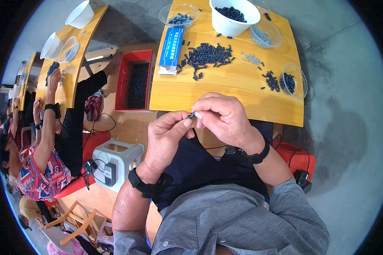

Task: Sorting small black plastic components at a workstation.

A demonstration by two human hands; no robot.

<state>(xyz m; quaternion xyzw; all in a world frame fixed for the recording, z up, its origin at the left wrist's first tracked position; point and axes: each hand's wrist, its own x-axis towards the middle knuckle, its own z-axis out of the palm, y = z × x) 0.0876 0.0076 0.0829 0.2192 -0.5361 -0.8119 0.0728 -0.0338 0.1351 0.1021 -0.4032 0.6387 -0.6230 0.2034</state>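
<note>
Between thumb and forefinger, my left hand (166, 132) pinches a small black part (191, 116) just off the table's near edge, above my lap. My right hand (225, 118) meets it there, thumb and forefinger closed at the part's upper end. Whether those fingertips grip the part itself or a tinier piece is hidden. Beyond my hands, a loose pile of short black plastic pieces (208, 55) lies on the wooden table (174, 91). To its right are small silvery pieces (252, 58) and a little cluster of black parts (271, 80) beside a clear bowl (303, 87).
A white tub (239, 29) of black pieces stands at the back, with clear bowls (273, 37) around it. A blue-and-white box (169, 51) lies at the table's left. Below are a red bin (122, 80) and a grey stool (134, 154). Another person's arm (47, 136) works at the left table.
</note>
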